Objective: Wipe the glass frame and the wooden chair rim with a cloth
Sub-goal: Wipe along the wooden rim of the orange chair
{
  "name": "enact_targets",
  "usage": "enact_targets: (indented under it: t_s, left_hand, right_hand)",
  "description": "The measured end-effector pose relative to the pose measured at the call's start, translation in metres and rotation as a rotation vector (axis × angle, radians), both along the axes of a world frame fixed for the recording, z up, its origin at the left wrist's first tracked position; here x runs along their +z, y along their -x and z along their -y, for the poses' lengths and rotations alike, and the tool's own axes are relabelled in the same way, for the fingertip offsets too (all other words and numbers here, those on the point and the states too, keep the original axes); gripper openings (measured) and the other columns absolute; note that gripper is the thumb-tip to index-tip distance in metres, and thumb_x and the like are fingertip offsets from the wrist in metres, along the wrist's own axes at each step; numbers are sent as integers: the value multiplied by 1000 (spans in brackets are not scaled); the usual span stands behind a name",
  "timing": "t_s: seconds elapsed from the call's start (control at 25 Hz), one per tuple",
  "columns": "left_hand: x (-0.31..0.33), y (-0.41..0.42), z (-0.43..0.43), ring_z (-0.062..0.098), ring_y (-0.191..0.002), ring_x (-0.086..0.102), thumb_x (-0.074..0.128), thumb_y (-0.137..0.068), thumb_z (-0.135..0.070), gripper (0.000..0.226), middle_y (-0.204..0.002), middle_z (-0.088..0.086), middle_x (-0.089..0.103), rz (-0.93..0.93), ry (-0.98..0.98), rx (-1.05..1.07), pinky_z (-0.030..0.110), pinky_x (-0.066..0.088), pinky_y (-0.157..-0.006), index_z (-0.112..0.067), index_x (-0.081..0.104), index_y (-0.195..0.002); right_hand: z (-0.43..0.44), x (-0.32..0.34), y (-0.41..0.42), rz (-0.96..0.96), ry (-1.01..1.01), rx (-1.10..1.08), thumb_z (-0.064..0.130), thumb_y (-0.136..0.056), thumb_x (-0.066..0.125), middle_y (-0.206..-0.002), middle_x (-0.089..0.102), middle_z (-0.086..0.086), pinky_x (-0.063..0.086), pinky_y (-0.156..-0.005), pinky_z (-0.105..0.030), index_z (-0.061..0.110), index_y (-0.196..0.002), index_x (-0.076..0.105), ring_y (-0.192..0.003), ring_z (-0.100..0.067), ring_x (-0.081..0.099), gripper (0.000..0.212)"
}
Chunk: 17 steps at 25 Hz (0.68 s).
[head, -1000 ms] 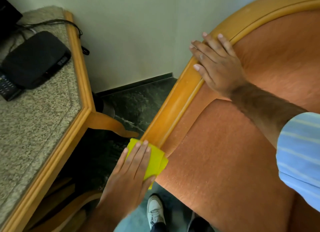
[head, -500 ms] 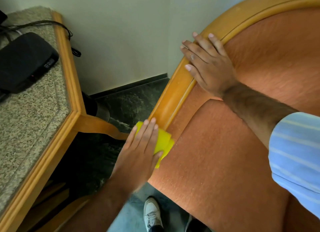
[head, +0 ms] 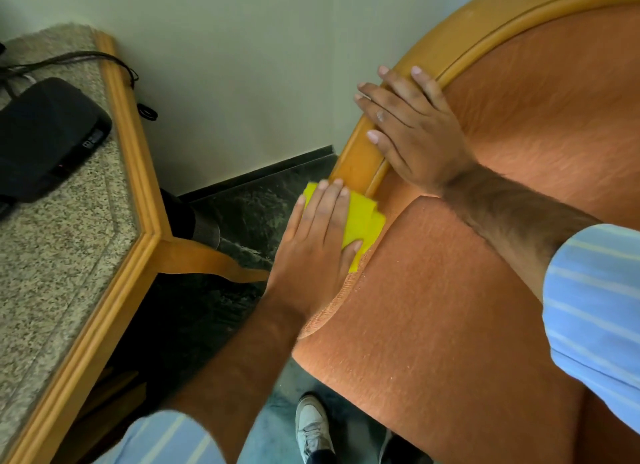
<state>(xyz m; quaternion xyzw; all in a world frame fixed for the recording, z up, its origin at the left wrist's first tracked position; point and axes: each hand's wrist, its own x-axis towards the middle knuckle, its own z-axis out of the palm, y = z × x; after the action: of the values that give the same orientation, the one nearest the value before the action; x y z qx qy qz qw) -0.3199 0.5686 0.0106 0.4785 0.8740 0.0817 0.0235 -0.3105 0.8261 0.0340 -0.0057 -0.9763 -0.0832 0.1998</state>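
A folded yellow cloth (head: 363, 218) lies flat on the lower end of the curved wooden chair rim (head: 485, 20). My left hand (head: 317, 252) presses on the cloth with fingers stretched out, covering its left part. Just above it, my right hand (head: 415, 131) rests flat on the same rim, fingers spread over the wood and holding nothing. The rim arcs up to the top right around the orange upholstered chair back (head: 554, 117). No glass frame is in view.
A granite-topped table with a wooden edge (head: 135, 173) stands at the left, carrying a black box (head: 45, 141) and cables. Dark marble floor (head: 242, 214) shows between table and chair. A pale wall is behind. A white shoe (head: 313, 429) is below.
My left hand has slid the cloth up along the rim, closer to my right hand. My right hand stayed on the rim.
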Motion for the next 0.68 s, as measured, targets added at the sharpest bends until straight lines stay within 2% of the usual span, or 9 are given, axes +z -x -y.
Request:
enact_targets:
  t_s: [0.16, 0.32, 0.4, 0.52, 0.68]
  left_hand:
    - [-9, -44, 111, 27, -162, 22, 29, -110, -52, 70, -172, 11, 28, -2, 154, 33, 50, 28, -129, -6, 27, -163]
    - [-14, -80, 182, 33, -152, 35, 27, -110, -51, 68, -162, 19, 43, -96, 208, 58, 48, 25, -125, -1, 38, -154]
    - [-17, -78, 172, 34, -152, 34, 32, -108, -46, 66, -161, 21, 43, -121, 196, 50, 50, 26, -125, 1, 37, -153]
    - [-17, -59, 133, 37, -158, 30, 30, -111, -44, 68, -169, 22, 31, -135, 210, -25, 55, 34, -123, 3, 30, -159]
    - [-17, -21, 34, 35, -160, 24, 31, -112, -43, 67, -171, 21, 25, -198, 111, -75, 55, 33, -127, 2, 26, -161]
  right_hand:
    - [-2, -6, 1, -42, -2, -7, 37, -115, 25, -163, 48, -3, 22, -129, -54, 13, -157, 42, -158, -26, 33, 51]
    - [-4, -11, 2, -84, -9, 0, 37, -115, 29, -161, 50, -3, 24, -129, -55, 13, -155, 45, -156, -27, 36, 50]
    - [-5, -12, 3, -81, -7, 3, 37, -115, 28, -161, 50, -3, 23, -129, -54, 14, -156, 44, -157, -26, 35, 50]
    - [-3, -11, 3, -57, -1, 7, 38, -115, 25, -162, 48, -2, 21, -130, -54, 14, -156, 43, -158, -26, 33, 51]
    - [-6, -8, 0, -35, 33, 16, 38, -115, 24, -162, 48, -4, 20, -130, -54, 13, -156, 44, -157, -27, 33, 51]
